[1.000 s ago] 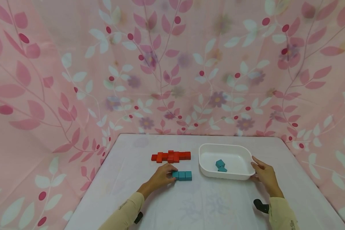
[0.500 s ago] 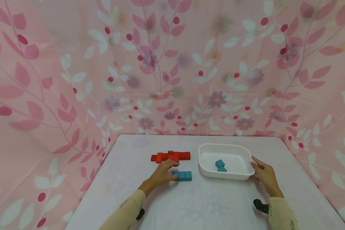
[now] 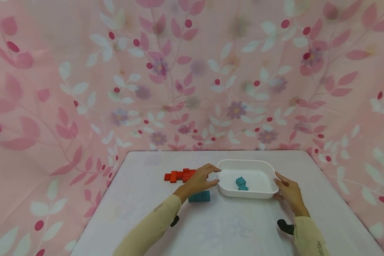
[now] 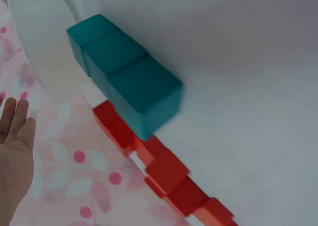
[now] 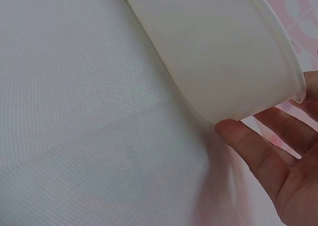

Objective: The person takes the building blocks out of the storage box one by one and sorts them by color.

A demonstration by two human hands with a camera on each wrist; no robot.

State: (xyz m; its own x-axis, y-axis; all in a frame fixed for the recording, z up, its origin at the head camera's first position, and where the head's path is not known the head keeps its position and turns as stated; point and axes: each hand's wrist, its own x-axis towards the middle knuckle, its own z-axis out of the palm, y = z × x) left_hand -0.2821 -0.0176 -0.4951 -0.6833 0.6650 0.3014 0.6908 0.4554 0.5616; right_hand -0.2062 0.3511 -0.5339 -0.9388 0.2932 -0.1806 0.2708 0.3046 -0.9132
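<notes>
My left hand (image 3: 199, 180) reaches to the left end of a white tray (image 3: 259, 177), thumb and fingers spread apart, fingertips right by the rim. In the left wrist view its fingers (image 4: 14, 121) look straight and hold nothing. At the tray's other end, my right hand (image 3: 290, 193) grips the side; its thumb (image 5: 251, 149) presses the lower corner and its fingers go behind the rim. A few teal blocks (image 3: 241, 182) lie inside the tray. Under my left forearm sits a row of teal cubes (image 4: 124, 57), partly covered in the head view.
Behind the teal row, several red blocks (image 3: 176, 176) lie joined in a line, the right part hidden by my left hand. A white cloth (image 3: 236, 227) covers the table, and a pink floral curtain (image 3: 192, 89) hangs around its back and sides.
My left hand has let go of the teal cubes and moved right to the tray's left end. My right hand has stayed at the tray. The head view has shifted slightly.
</notes>
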